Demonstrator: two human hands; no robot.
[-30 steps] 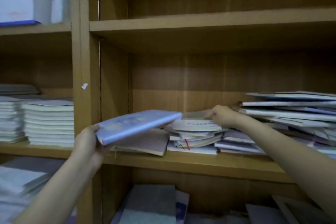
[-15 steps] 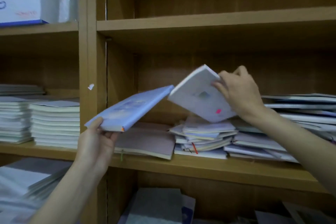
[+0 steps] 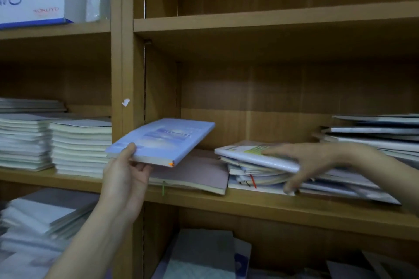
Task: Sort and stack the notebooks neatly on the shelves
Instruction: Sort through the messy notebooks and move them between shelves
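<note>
Left hand (image 3: 127, 174) gripping a pale blue hardcover notebook (image 3: 163, 140) raised above the wooden shelf (image 3: 249, 201) — right hand (image 3: 308, 163) clasping a white notebook (image 3: 256, 154) atop the messy pile (image 3: 267, 176), thumb underneath.

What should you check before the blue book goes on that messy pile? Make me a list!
1. Left hand grips the blue notebook firmly: ok.
2. Blue notebook is clear of the shelf, held tilted above the pink notebook: ok.
3. Right hand steadies the messy pile, thumb under, fingers on top: ok.
4. Pile edges lined up: not ok, books jut out unevenly.
5. Top white notebook lies flat: not ok, it slopes.
6. Same size as the pile's books: cannot tell.
</note>
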